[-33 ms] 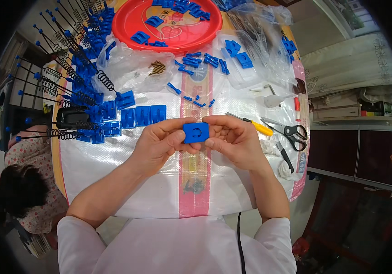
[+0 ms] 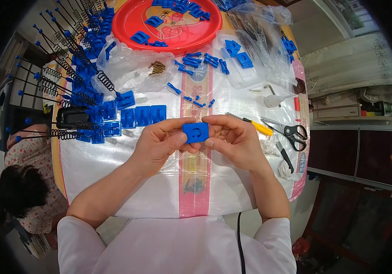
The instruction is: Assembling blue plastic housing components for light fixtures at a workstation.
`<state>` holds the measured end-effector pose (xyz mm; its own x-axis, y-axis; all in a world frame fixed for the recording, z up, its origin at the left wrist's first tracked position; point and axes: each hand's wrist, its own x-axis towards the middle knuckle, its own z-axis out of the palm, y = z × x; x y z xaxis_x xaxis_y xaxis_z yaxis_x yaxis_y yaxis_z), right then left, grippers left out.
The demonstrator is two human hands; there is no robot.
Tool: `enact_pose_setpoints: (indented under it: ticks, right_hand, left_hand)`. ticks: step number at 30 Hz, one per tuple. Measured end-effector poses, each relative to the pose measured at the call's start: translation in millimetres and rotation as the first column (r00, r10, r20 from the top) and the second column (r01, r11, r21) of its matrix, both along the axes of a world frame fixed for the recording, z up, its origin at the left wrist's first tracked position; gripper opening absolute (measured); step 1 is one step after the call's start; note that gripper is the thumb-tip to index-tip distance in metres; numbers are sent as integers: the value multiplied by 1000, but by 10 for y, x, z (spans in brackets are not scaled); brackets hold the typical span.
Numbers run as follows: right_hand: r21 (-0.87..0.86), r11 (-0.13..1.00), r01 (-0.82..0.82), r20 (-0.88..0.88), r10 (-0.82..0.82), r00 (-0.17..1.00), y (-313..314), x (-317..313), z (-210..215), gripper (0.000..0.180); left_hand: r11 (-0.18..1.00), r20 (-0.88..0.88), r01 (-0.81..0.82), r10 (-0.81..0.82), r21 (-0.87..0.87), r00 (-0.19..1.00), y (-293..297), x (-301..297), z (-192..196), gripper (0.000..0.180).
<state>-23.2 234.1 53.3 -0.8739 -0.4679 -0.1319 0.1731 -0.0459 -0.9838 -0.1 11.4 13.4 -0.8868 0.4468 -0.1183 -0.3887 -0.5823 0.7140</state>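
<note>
Between my two hands I hold a small blue plastic plate (image 2: 196, 133) with a ring-shaped mark in its middle, over the centre of the table. My left hand (image 2: 165, 139) pinches its left edge with the thumb in front. The right edge is gripped by my right hand (image 2: 233, 140), thumb below and forefinger at the top corner. My other fingertips are partly hidden behind the plate. Beyond my hands lie tiny blue pieces (image 2: 198, 103) and a blue rod-like part (image 2: 174, 88). Left of them, several blue plates (image 2: 142, 116) stand in a row.
Blue bases with black springs and rods (image 2: 75, 68) crowd the left side. A red basin (image 2: 127, 39) with blue parts stands at the back, near brass screws (image 2: 157, 68) on plastic. At right lie scissors (image 2: 292, 131), a yellow-handled cutter (image 2: 262, 128) and a black-handled knife (image 2: 286, 159). A person (image 2: 36, 182) sits at left.
My left thumb has shifted slightly at the plate's left edge. Everything else looks the same.
</note>
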Motion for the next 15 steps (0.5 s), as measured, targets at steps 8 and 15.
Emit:
enact_pose_setpoints:
  ticks: [8,15]
  right_hand:
    - [-40,999,9,27,-8,1000,6,-7,-3,35]
    - [-23,999,48,112,-45,993,44,-39,-59,21]
  left_hand:
    - [995,-30,-67,65,-69,997,45,4,34,43]
    - [999,-18,-27,27,-19,999,25,-10,24,39]
